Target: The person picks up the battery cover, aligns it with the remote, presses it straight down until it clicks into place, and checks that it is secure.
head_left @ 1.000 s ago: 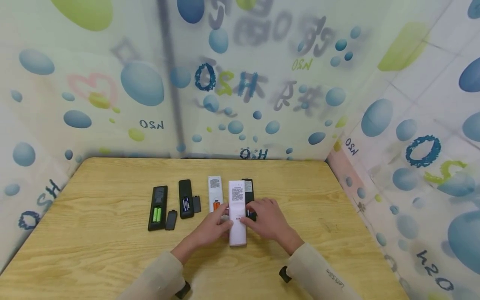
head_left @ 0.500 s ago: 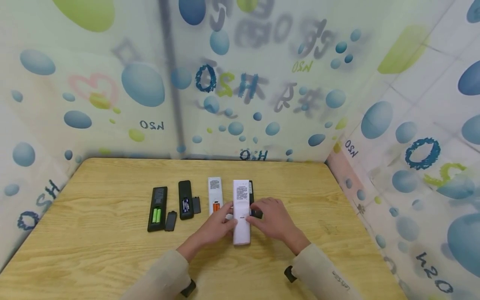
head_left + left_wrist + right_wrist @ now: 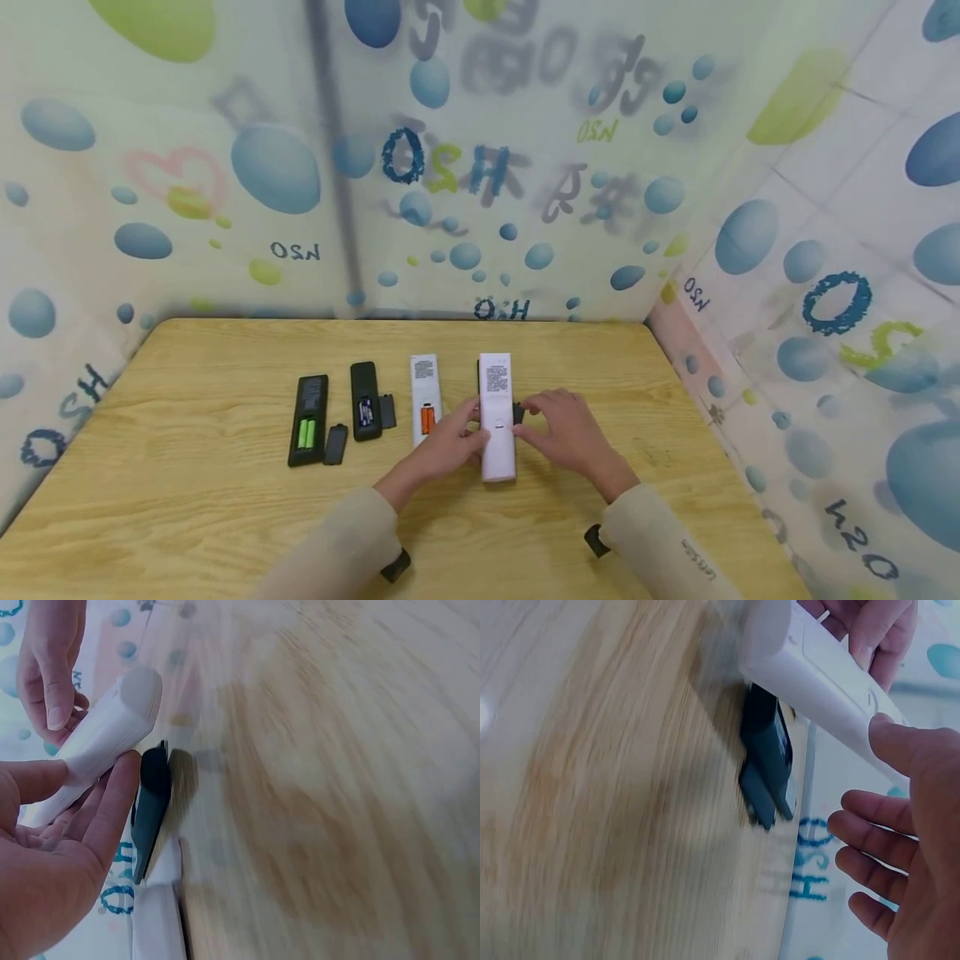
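A white remote control [image 3: 498, 454] is held off the table with its labelled back facing up and its battery cover on. My left hand [image 3: 446, 442] grips its left side between thumb and fingers. At its right edge, the thumb [image 3: 900, 742] of my right hand [image 3: 573, 433] touches the remote, while that hand's other fingers are spread apart and free of it. Beneath the white remote lies a black remote [image 3: 766, 742], mostly hidden in the head view, with a small dark cover [image 3: 756, 793] beside it.
To the left on the wooden table [image 3: 187, 500] lie a white remote with orange batteries [image 3: 424, 379], a black remote with dark batteries [image 3: 364, 379] and a black remote with green batteries [image 3: 309, 400]. Loose black covers [image 3: 336, 445] lie beside the black ones. Patterned walls [image 3: 450, 275] enclose the table.
Both hands and the held white remote have moved to the right, over the black remote. The dark cover now shows at the white remote's right side. The hold looks the same.
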A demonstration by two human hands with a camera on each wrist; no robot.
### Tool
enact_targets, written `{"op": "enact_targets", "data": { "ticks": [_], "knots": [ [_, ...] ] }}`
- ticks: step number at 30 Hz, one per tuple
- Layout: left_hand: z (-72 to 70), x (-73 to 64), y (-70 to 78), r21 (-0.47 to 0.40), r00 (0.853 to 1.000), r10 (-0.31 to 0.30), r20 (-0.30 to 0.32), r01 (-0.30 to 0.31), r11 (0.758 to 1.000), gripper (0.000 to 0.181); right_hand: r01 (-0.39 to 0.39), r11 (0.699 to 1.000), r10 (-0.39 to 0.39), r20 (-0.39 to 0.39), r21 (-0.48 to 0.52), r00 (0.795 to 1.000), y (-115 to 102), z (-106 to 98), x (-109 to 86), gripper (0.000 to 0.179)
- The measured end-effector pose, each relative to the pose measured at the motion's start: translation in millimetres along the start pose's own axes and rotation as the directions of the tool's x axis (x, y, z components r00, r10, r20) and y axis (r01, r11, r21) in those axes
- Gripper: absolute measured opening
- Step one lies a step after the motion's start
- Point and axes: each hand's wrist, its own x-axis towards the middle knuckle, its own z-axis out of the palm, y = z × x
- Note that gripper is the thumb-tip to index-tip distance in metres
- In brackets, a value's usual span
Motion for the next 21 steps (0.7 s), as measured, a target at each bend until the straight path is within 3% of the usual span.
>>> {"op": "enact_targets", "data": {
  "ticks": [13,21],
  "knots": [
    [35.5,39.5,13.9,0.063,0.999,-0.048,-0.020,0.049,0.997,0.059,-0.078,0.997,0.077,-0.023,-0.027,0.997,46,-17,-11.9,0.042],
    [52.9,61.5,18.4,0.024,0.996,-0.086,-0.031,0.087,0.996,0.058,-0.101,0.993,0.099,-0.027,-0.066,0.995,67,-25,-18.2,0.042]
  ]
}}
